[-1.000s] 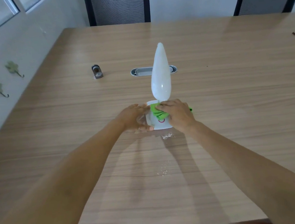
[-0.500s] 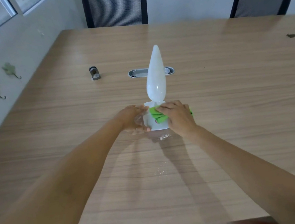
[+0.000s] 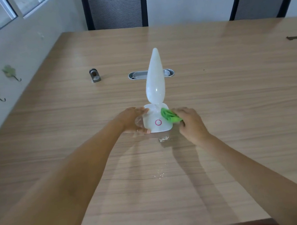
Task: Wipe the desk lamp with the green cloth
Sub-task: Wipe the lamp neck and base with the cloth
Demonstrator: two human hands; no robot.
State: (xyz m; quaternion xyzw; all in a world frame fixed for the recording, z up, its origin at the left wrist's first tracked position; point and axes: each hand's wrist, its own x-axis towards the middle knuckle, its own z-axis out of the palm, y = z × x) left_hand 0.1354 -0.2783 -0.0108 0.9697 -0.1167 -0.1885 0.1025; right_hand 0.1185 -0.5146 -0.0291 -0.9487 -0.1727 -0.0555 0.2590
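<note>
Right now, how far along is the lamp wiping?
Partly done at best. In hand: the left hand steadies the white lamp base while the right hand presses the green cloth to its right edge. Nothing shows the tall white shade being cleaned, so it looks left to do. Pale crumbs lie on the table in front of the base.

Desk lamp (image 3: 155,97) stands mid-table (image 3: 233,105), left hand (image 3: 133,121) against the left of its base, right hand (image 3: 189,121) pressing the cloth (image 3: 169,116) on the right. Behind it the cable grommet (image 3: 137,75); a small metal fitting (image 3: 94,75) further left. Two chairs (image 3: 115,8) beyond the far edge.
</note>
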